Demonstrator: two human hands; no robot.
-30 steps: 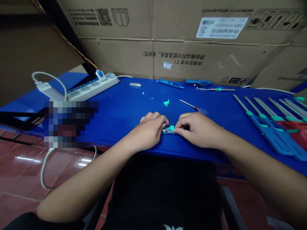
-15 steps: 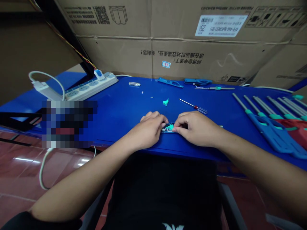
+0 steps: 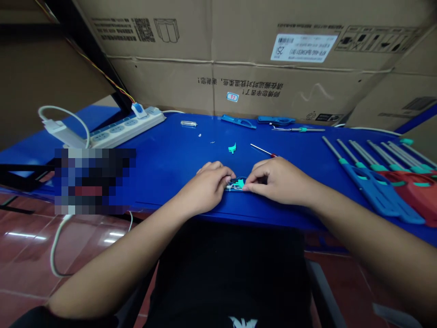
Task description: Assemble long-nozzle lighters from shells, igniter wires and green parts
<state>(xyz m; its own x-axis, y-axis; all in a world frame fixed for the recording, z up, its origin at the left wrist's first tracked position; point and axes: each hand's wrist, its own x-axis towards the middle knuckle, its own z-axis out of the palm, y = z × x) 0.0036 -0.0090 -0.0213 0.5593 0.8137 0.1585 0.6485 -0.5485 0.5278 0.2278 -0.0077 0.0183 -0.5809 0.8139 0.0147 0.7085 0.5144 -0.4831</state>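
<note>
An opened blue lighter casing [image 3: 235,189] lies near the table's front edge, with thin white wire and a green plastic piece [image 3: 240,183] inside. My left hand [image 3: 206,189] is closed on the casing's left end, pressing it down. At its right end my right hand [image 3: 280,182] pinches with thumb and index finger at the green piece; the fingers partly cover the contact. Just beyond the hands lie a loose green trigger [image 3: 232,148] and a screwdriver [image 3: 262,151], its handle mostly behind my right hand.
Blue casing parts [image 3: 238,121], a metal lighter tube [image 3: 312,130] with wire and a clear cylinder [image 3: 188,123] lie at the back. Several blue lighters [image 3: 378,191] and red lighters [image 3: 423,196] lie right. A power strip [image 3: 123,129] stands left; cardboard [image 3: 164,82] walls the back.
The camera view has shifted slightly, so everything sits a little to the left. Both hands stay at the casing, and slightly more of the green piece shows between them.
</note>
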